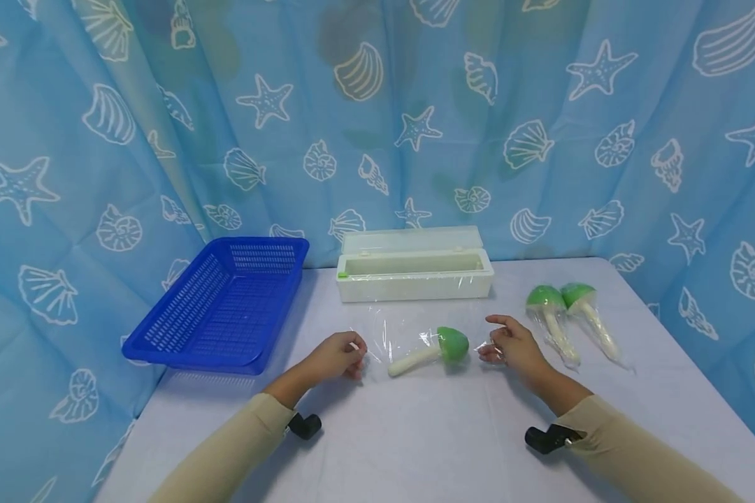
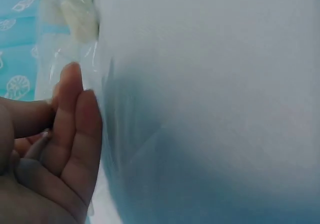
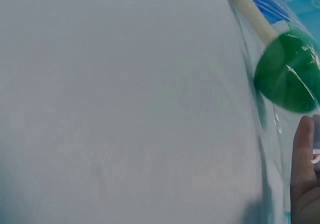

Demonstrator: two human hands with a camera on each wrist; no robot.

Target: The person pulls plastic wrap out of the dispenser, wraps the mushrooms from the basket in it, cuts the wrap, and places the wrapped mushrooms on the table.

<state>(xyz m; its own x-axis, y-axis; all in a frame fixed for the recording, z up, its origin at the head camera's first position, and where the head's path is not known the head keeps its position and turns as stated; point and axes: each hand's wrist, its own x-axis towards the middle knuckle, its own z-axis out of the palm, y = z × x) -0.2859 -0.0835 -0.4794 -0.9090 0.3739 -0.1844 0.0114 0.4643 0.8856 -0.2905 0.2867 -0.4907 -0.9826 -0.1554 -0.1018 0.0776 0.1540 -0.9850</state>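
A mushroom-shaped object with a green cap and a pale stem lies on its side, within a sheet of clear plastic wrap. At the sheet's left edge, my left hand pinches the film between thumb and fingers. Past the cap, my right hand grips the opposite edge, its index finger stretched out. The right wrist view shows the green cap under shiny film, close beyond the fingertips. In the left wrist view, the stem's end appears blurred through the wrap.
Behind the film stands a white plastic-wrap box with its translucent lid raised. A blue perforated basket is at the left. Two more green-capped mushrooms in clear wrap lie at the right. A seashell-patterned curtain hangs behind the table.
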